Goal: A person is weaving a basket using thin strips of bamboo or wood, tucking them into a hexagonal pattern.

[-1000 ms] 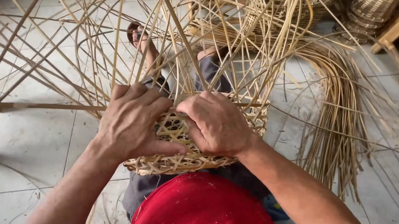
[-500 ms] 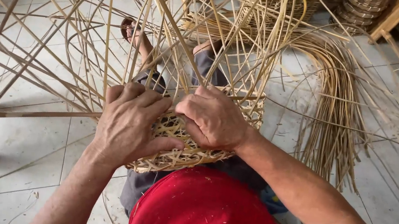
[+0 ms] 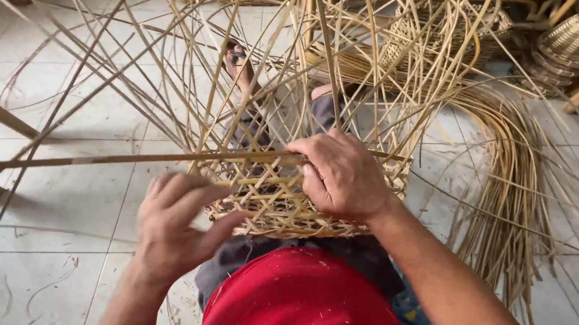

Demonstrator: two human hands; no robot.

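On our lap rests a half-woven cane basket (image 3: 284,199). Our right hand (image 3: 344,174) presses its woven wall steady, gripping a long strip (image 3: 116,158); our left hand (image 3: 175,226) hovers just beside it, fingers loose.

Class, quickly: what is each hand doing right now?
Left hand: open, fingers spread beside the basket.
Right hand: closed on a strip against the weave.

Head-worn view, steeply downward, close
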